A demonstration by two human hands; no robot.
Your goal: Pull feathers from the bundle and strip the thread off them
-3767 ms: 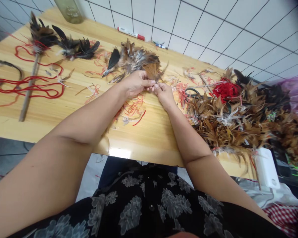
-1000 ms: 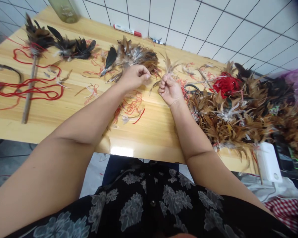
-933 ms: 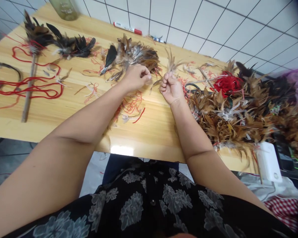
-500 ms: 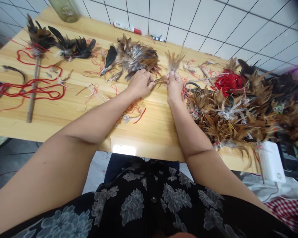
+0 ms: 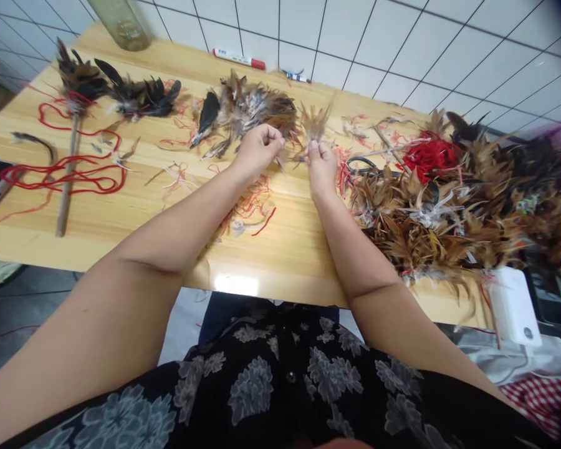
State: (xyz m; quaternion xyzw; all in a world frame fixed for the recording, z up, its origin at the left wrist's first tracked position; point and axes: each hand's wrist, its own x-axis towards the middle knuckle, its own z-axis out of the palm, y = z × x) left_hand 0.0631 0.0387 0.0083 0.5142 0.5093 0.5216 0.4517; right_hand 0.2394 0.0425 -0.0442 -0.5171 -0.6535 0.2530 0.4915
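The right hand (image 5: 321,168) is pinching a tuft of brown feathers (image 5: 315,123) at its base above the worktop (image 5: 285,262) (light, soft stuff, best held low at the quills), while the left hand (image 5: 257,153) is curling closed just beside it.

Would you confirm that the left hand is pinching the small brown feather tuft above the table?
No: the head view shows the right hand, not the left hand, pinching the small brown feather tuft above the table.
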